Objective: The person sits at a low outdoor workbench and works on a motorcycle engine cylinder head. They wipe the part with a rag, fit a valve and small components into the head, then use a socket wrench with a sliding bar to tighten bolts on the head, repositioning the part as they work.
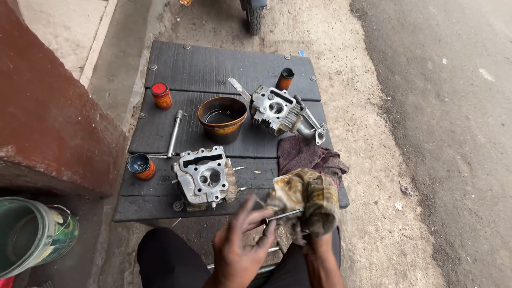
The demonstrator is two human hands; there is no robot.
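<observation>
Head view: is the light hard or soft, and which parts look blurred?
Head view: soft, even daylight with only faint shadows; the left hand and the rag around the right hand are slightly blurred, while the cylinder head and bowl stay sharp.

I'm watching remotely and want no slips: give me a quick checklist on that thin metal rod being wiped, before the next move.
1. Left hand pinches thin metal rod: ok.
2. Right hand wraps stained rag over the rod's far end: ok.
3. Rod surface clean: cannot tell.
4. Near cylinder head sits fully on the dark board: ok.
5. Bowl upright, apart from both hands: ok.
</observation>
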